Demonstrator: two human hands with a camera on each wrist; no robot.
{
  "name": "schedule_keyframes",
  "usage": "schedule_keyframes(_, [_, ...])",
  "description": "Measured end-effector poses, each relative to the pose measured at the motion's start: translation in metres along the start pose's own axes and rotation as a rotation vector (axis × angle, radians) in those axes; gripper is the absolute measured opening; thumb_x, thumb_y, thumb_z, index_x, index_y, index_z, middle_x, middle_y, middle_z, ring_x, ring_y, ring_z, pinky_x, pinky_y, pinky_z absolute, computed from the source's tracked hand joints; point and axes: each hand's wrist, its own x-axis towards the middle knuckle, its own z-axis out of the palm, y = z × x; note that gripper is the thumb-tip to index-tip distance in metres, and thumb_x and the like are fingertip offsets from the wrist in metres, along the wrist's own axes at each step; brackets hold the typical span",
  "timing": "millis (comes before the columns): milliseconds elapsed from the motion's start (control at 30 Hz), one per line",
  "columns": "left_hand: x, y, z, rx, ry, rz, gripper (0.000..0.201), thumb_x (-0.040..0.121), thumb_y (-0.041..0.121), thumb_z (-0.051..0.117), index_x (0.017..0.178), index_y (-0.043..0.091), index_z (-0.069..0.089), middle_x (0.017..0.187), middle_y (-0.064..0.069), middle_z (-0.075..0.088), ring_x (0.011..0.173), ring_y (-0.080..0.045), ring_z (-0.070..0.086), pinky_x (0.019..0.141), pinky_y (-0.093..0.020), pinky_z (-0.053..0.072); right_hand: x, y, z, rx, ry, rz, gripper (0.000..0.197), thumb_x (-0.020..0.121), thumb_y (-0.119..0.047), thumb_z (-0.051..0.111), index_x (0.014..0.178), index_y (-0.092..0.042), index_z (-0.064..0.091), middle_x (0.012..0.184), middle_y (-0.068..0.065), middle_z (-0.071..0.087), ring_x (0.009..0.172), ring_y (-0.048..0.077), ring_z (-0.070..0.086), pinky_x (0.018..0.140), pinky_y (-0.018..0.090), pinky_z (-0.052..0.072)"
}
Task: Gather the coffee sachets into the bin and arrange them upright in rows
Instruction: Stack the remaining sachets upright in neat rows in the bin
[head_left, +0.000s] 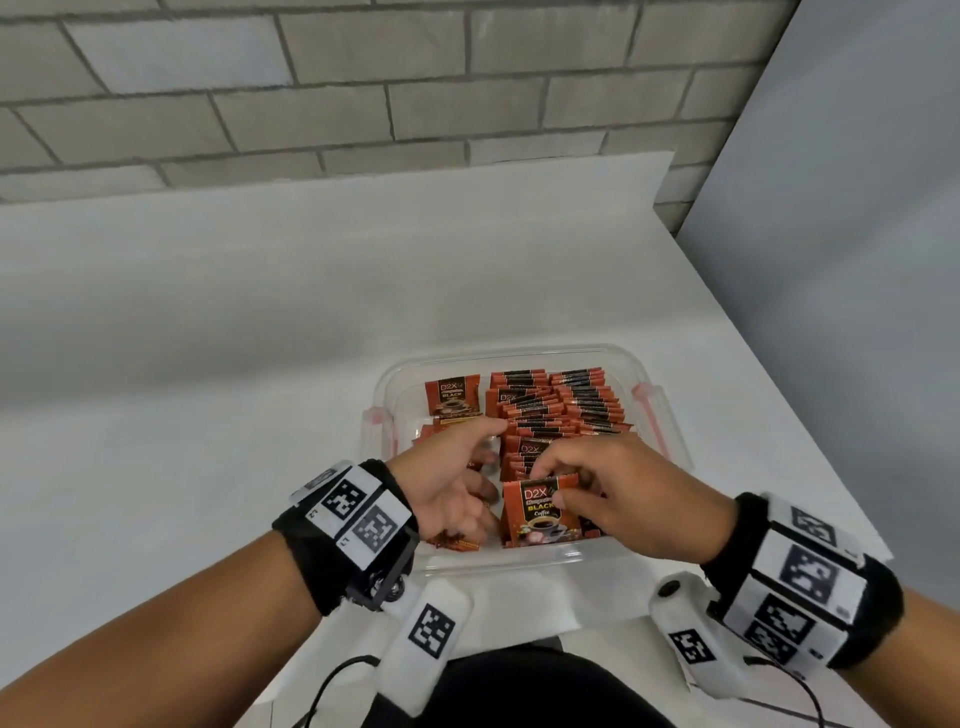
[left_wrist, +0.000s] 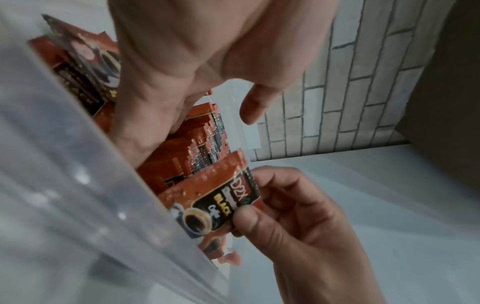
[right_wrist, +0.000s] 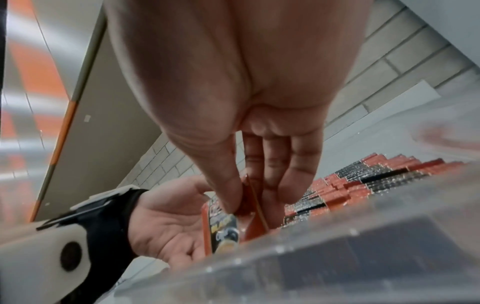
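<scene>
Both hands work inside the clear bin (head_left: 519, 352), which sits on the white tabletop (head_left: 208, 338) close to the person and is the biggest thing in play. Within it, two packed rows of sachets (head_left: 561, 405) already stand on edge along the far and right side, while a few loose ones lie flat near the left wall under the left hand (head_left: 457, 478). That hand is spread and relaxed, palm turned toward the middle of the bin, fingers reaching among the loose packets without clearly gripping any. Next to it, the right hand (head_left: 613, 493) pinches the top edge of one sachet (head_left: 537, 514) between thumb and fingertips (right_wrist: 228, 197), holding it upright with its printed face toward the person, right at the near wall. As I judge it, the coming move turns on this: the held sachet's long axis is already vertical, and the end of the middle row lies directly beyond it, away from the person, so the right hand is the nearer one to slide it back against that row. The smallest risk is neighbouring packets tipping forward.
</scene>
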Motion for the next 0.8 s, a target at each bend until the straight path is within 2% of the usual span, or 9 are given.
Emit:
schedule_keyframes(67, [0.003,0.0,0.002,-0.044,-0.008,-0.017,0.061,0.09,0.049,0.051,0.134,0.009,0.038,0.137,-0.031,0.045,0.107,-0.055,0.055,0.102,-0.063,0.035,-0.001,0.0,0.004,-0.011,-0.007,-0.011,0.017,0.089,-0.014,0.063,0.102,-0.023,0.063,0.086,-0.018,0.061,0.079,0.0,0.058,0.071,0.017,0.047])
schedule_keyframes(167, [0.004,0.001,0.005,-0.065,-0.015,-0.026,0.054,0.092,0.046,0.05,0.13,0.008,0.041,0.119,-0.026,0.057,0.089,-0.047,0.063,0.101,-0.064,0.035,-0.003,-0.001,0.006,-0.068,0.013,-0.035,0.014,0.087,-0.012,0.064,0.098,-0.02,0.065,0.088,-0.009,0.066,0.079,0.007,0.059,0.072,0.021,0.047])
schedule_keyframes(300, [0.004,0.003,0.006,-0.042,0.006,-0.039,0.06,0.092,0.046,0.05,0.137,0.01,0.036,0.141,-0.027,0.042,0.119,-0.053,0.047,0.105,-0.065,0.03,-0.005,-0.006,0.003,-0.141,0.007,-0.049,0.015,0.087,-0.013,0.063,0.1,-0.02,0.067,0.092,-0.008,0.067,0.082,0.006,0.059,0.075,0.021,0.046])
schedule_keyframes(367, [0.005,0.003,0.005,-0.042,0.0,-0.044,0.063,0.091,0.046,0.051,0.14,0.011,0.033,0.144,-0.028,0.038,0.123,-0.056,0.041,0.104,-0.065,0.031,-0.005,-0.006,0.001,-0.121,-0.01,-0.039,0.015,0.087,-0.013,0.063,0.099,-0.02,0.067,0.091,-0.008,0.068,0.082,0.006,0.06,0.075,0.021,0.047])
schedule_keyframes(433, [0.006,0.003,0.004,-0.05,-0.015,-0.054,0.061,0.091,0.046,0.051,0.137,0.011,0.034,0.141,-0.029,0.042,0.113,-0.056,0.051,0.097,-0.063,0.04,-0.003,-0.005,0.002,-0.131,-0.054,-0.023,0.014,0.086,-0.013,0.063,0.097,-0.021,0.067,0.088,-0.006,0.069,0.079,0.007,0.062,0.073,0.022,0.048])
schedule_keyframes(533, [0.006,0.003,0.004,-0.035,-0.024,-0.056,0.045,0.091,0.045,0.05,0.119,0.009,0.045,0.119,-0.027,0.058,0.088,-0.048,0.062,0.079,-0.055,0.047,0.0,-0.004,0.009,-0.204,-0.095,0.015,0.014,0.086,-0.016,0.063,0.097,-0.023,0.069,0.091,-0.007,0.07,0.083,0.009,0.063,0.074,0.022,0.049])
schedule_keyframes(633, [0.005,0.002,0.004,-0.032,-0.023,-0.053,0.036,0.092,0.043,0.051,0.108,0.011,0.048,0.109,-0.025,0.062,0.081,-0.044,0.065,0.07,-0.051,0.05,0.002,-0.003,0.014,-0.231,-0.094,0.015,0.014,0.088,-0.024,0.063,0.1,-0.024,0.071,0.097,-0.007,0.068,0.091,0.01,0.061,0.08,0.026,0.047])
schedule_keyframes(700, [0.004,0.002,0.004,-0.043,-0.02,-0.05,0.037,0.092,0.042,0.051,0.111,0.011,0.047,0.11,-0.025,0.061,0.081,-0.042,0.065,0.067,-0.051,0.051,0.002,-0.004,0.014,-0.239,-0.131,0.009,0.018,0.091,-0.032,0.059,0.102,-0.024,0.072,0.099,-0.005,0.061,0.094,0.009,0.052,0.082,0.024,0.042])
schedule_keyframes(800, [0.004,0.003,0.004,-0.071,-0.023,-0.046,0.051,0.091,0.043,0.052,0.128,0.01,0.04,0.125,-0.027,0.054,0.091,-0.045,0.063,0.068,-0.052,0.051,0.0,-0.005,0.011,-0.231,-0.174,-0.004,0.024,0.096,-0.033,0.051,0.102,-0.024,0.072,0.091,-0.005,0.048,0.087,0.007,0.04,0.077,0.021,0.034])
